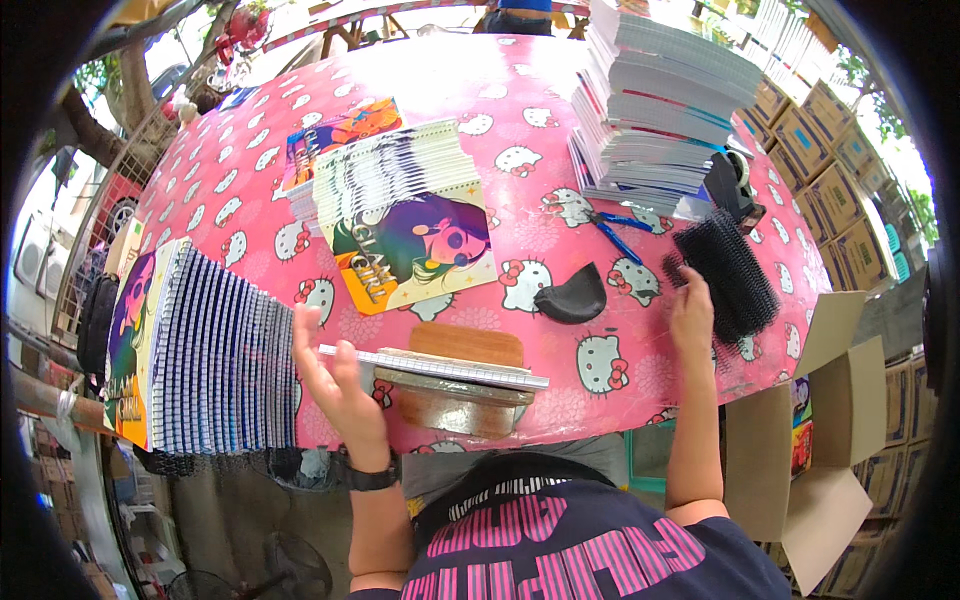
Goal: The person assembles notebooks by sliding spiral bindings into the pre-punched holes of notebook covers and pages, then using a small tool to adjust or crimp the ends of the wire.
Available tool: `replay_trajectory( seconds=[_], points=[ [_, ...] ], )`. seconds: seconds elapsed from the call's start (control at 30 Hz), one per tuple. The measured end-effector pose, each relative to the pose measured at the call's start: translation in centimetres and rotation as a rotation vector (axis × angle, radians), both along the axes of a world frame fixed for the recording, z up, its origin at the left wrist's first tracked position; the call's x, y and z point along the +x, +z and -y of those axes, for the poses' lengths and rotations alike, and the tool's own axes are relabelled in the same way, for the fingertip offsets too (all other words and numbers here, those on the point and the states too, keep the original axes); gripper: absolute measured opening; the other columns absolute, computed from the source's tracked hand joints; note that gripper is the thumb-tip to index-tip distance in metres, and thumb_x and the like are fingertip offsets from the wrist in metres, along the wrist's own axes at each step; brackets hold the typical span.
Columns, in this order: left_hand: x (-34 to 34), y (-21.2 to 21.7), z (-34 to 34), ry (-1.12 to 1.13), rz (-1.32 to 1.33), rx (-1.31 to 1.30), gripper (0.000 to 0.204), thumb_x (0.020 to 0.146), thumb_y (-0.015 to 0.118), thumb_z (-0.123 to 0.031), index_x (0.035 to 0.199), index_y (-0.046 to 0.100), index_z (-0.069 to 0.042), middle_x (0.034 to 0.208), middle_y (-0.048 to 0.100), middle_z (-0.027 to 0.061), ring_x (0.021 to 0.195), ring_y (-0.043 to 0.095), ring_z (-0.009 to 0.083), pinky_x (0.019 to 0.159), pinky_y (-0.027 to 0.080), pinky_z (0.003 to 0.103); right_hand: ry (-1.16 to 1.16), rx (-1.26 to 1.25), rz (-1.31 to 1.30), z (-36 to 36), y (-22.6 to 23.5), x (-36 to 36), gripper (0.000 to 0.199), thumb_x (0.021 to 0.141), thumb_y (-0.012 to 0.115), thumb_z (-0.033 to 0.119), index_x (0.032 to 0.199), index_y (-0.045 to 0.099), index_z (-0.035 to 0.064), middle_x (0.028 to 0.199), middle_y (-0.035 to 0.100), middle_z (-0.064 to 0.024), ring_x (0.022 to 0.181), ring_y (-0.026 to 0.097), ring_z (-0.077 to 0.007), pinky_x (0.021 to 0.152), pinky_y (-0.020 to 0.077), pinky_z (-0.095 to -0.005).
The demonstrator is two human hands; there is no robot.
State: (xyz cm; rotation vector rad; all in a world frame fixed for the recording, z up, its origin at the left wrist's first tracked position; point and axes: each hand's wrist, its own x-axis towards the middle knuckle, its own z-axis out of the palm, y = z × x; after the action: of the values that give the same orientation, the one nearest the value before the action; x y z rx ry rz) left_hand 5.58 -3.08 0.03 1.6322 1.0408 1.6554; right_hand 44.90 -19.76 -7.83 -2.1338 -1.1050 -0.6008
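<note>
One page block (440, 369) by the left hand (345, 400), one black binding-wire bundle (735, 280) by the right hand (692, 318)
Left fingers spread open around the block's end, contact unclear, wooden stand (465, 344) to their right; right fingers half-curled at the bundle's left edge, whether gripping I cannot tell

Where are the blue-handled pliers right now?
The blue-handled pliers lie right of centre in the head view, on the pink tablecloth, just below the tall book stack and left of the black mesh-like bundle.
</note>
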Motion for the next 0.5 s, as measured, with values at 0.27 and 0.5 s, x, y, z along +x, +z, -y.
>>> replay_trajectory(
  seconds=[0.27, 0.5],
  points=[
    [5.5, 1.5, 6.4, -0.239, -0.869, 0.326, 0.043, 0.074, 0.072, -0.041, 0.106, 0.062, -0.014, 0.095, 0.057, 0.0024, 0.104, 0.055, 0.0205, 0.110, 0.001, 0.060, 0.860, -0.227, -0.779, -1.3, 13.7, -14.7, 0.030, 0.090, 0.055, 0.010, 0.120, 0.058, 0.0048, 0.081, 0.053, -0.0060, 0.070, 0.052, -0.0154, 0.064, 0.0441, -0.0289],
    [7.2, 0.7, 6.3, -0.168, -0.739, 0.392, 0.030, 0.068, 0.074, -0.028, 0.095, 0.065, -0.016, 0.087, 0.057, -0.0012, 0.100, 0.055, 0.0191, 0.111, 0.000, 0.062, 0.939, -0.168, -0.672, -1.8, 13.1, -16.0, 0.022, 0.082, 0.064, 0.000, 0.104, 0.066, 0.0019, 0.086, 0.057, -0.0075, 0.076, 0.056, -0.0166, 0.066, 0.0453, -0.0274]
  ],
)
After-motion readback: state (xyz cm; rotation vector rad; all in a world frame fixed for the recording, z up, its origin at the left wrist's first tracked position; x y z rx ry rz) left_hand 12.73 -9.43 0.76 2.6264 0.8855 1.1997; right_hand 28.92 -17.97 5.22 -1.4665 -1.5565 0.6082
